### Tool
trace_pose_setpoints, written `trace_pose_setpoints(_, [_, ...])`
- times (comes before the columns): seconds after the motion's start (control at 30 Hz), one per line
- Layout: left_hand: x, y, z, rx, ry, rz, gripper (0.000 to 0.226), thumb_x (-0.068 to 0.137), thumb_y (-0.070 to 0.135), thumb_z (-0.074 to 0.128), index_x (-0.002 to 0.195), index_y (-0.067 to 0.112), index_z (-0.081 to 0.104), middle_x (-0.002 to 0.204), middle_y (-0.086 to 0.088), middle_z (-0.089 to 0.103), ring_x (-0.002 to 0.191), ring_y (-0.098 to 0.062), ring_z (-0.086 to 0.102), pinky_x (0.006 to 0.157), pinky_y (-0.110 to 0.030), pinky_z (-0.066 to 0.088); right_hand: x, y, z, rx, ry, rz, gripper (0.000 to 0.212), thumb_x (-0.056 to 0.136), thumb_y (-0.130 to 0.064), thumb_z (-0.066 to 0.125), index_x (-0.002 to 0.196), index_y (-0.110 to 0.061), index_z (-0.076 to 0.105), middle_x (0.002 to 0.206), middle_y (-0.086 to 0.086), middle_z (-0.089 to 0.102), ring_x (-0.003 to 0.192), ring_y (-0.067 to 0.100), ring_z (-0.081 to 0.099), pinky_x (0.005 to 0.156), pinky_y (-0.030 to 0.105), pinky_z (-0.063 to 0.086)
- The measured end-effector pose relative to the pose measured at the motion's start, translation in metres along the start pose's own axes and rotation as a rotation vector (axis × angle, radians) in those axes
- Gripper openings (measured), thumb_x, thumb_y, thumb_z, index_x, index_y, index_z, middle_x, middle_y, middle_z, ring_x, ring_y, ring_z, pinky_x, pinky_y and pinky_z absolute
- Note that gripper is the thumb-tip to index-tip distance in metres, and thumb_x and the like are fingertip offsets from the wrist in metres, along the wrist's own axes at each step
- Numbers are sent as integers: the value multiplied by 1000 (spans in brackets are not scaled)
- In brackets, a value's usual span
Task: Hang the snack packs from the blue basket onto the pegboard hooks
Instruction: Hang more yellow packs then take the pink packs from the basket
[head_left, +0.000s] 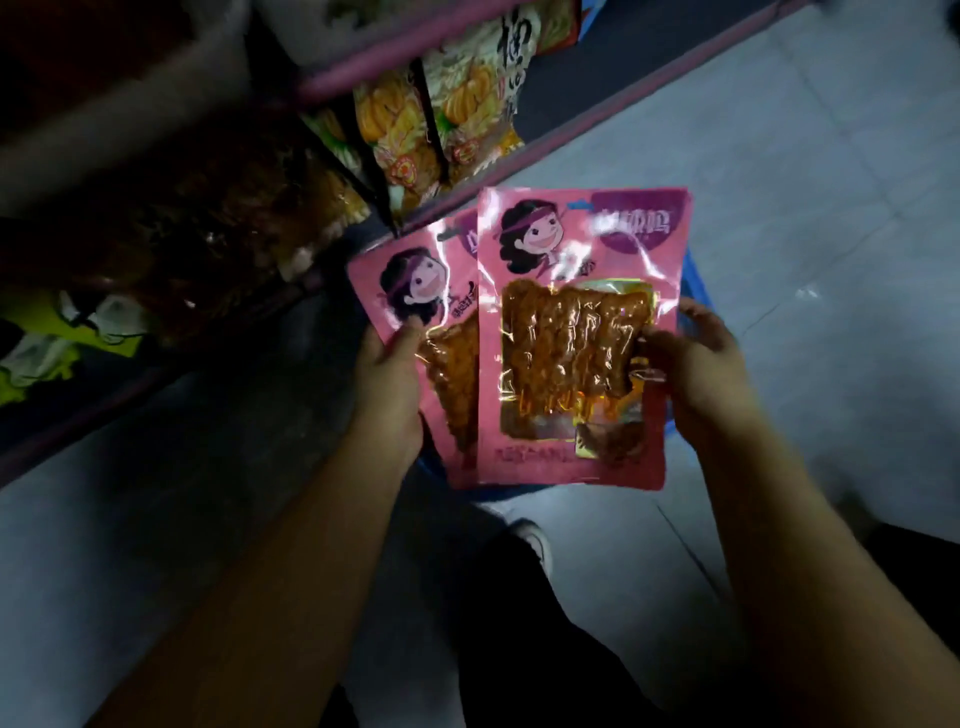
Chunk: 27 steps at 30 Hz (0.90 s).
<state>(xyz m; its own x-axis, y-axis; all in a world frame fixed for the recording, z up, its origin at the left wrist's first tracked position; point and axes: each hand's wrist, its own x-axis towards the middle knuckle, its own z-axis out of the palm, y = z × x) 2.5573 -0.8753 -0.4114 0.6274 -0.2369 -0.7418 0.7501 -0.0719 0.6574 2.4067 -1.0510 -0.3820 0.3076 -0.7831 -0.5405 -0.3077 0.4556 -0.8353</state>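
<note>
Two pink snack packs are held over the blue basket (693, 291), which shows only as slivers behind them. The left hand (387, 384) grips the rear pack (410, 291) at its left edge, thumb on its face. The right hand (691, 364) pinches the front pack (576, 338) at its right edge. Both forearms reach forward, hands apart. Other packs (415, 130) fill a shelf beyond.

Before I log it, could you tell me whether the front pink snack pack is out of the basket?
Out: the front pink snack pack is held above the blue basket by the right hand.
</note>
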Motion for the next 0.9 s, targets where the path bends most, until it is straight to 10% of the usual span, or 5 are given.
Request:
trace_pose_setpoints(0.2, [-161, 140, -30, 103, 69, 133, 44, 90, 34, 58, 121, 3, 56, 97, -10, 67, 87, -15, 70, 56, -20, 50, -136, -141, -13, 39, -271, 10, 36, 88, 10, 41, 82, -15, 67, 67, -1, 70, 52, 9, 62, 49, 19, 49])
trace_pose_setpoints(0.33, [-268, 236, -53, 31, 150, 313, 20, 91, 24, 58, 92, 4, 62, 66, 6, 64, 57, 3, 64, 49, -14, 47, -214, -230, 7, 138, -431, 23, 27, 93, 3, 42, 95, -13, 64, 73, -1, 68, 54, 6, 60, 50, 17, 50])
trace_pose_setpoints(0.57, [-406, 353, -116, -296, 347, 538, 31, 84, 19, 66, 114, 15, 66, 115, -10, 67, 111, -30, 60, 102, -51, 42, -310, -356, 92, 123, -711, -25, 11, 88, -18, 58, 93, -15, 68, 76, 10, 67, 59, 17, 64, 54, 30, 55])
trace_pose_setpoints(0.7, [-454, 395, -164, -183, 488, 743, 20, 84, 23, 65, 68, 31, 74, 64, 14, 70, 73, -11, 65, 72, -30, 48, -360, -409, 152, 67, -784, -236, 31, 92, -14, 56, 66, -21, 73, 56, -6, 66, 45, 4, 58, 43, 15, 46])
trace_pose_setpoints(0.9, [-495, 458, -239, -290, 490, 994, 13, 89, 17, 61, 83, 18, 72, 72, 10, 74, 70, -5, 69, 60, -17, 51, -434, -445, 226, 0, -893, -449, 27, 93, -12, 55, 70, -22, 66, 61, 2, 54, 45, 11, 47, 38, 16, 38])
